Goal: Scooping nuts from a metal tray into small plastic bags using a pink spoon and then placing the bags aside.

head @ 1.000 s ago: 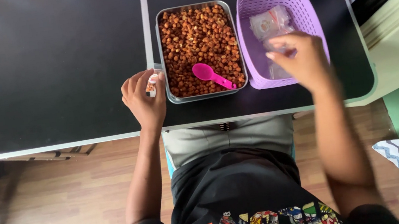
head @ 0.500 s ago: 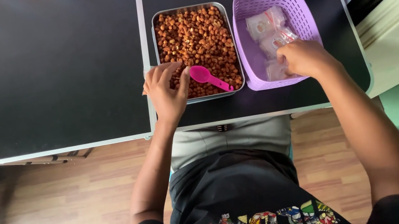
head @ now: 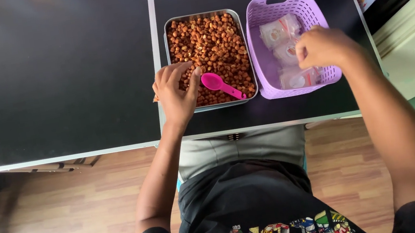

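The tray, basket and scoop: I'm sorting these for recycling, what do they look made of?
Tray: likely metal, grey with a dull sheen on the rim. Basket: likely plastic, matte lilac with moulded perforated walls. Scoop: likely plastic, glossy bright pink.

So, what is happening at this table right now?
A person sits at a black table. The left hand rests on the near left edge of a metal tray full of brown roasted nuts, beside a pink scoop lying on them. The right hand reaches into a purple basket that holds small clear packets.
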